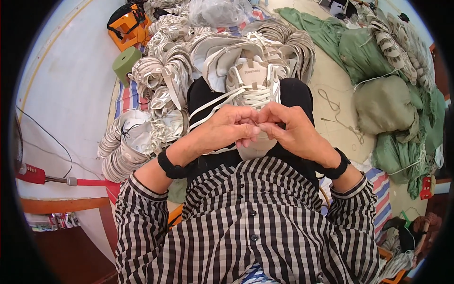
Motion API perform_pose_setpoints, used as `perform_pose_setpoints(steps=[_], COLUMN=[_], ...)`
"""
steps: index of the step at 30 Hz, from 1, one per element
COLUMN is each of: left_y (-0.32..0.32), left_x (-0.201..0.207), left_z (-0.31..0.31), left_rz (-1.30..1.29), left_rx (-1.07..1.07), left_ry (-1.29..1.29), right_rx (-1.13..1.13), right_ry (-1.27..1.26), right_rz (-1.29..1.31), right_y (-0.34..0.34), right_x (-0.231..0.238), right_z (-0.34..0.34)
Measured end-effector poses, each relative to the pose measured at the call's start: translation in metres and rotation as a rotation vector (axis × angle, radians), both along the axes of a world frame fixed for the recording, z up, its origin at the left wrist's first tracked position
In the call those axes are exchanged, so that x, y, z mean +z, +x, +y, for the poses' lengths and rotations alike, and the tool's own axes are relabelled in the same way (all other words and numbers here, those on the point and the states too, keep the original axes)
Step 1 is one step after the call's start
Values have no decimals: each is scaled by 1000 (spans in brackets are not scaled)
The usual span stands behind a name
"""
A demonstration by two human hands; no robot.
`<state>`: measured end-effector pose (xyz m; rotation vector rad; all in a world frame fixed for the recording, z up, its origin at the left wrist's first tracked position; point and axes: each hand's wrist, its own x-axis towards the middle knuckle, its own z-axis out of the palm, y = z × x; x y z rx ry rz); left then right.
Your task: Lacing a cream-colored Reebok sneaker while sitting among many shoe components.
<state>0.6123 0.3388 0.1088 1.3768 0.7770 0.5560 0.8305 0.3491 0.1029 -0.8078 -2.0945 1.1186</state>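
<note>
A beige and white shoe upper (253,75) lies across my black-trousered lap, its tongue toward the far side. White laces (255,98) cross its front, and loose lengths trail off to the left under my left wrist. Above the near part of the upper, my left hand (231,127) and my right hand (294,128) meet with fingertips pinched together. Whatever is between them is too small to make out. Both wrists wear black bands.
Stacks of similar shoe uppers (163,71) are heaped ahead and to the left, with a bundle (124,142) by my left arm. A green roll (126,61) and an orange stool (130,28) stand beyond. Green sacks (383,104) lie at right, near a cord (336,111) on the floor.
</note>
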Motion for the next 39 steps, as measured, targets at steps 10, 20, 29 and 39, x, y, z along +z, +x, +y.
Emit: perform_pose_setpoints(steps=[10, 20, 29, 39], left_y=[-4, 8, 16, 15], left_x=[-4, -38, -21, -1], left_z=[22, 58, 56, 64], left_rz=[281, 561, 1000, 1156], left_rx=[383, 618, 396, 246], left_ry=[450, 1125, 1149, 1131], right_rx=[-183, -246, -285, -303], right_ry=[-14, 320, 353, 404], right_rz=[135, -56, -76, -80], right_y=[6, -23, -25, -30], right_x=[0, -42, -55, -57], right_z=[57, 145, 145, 147])
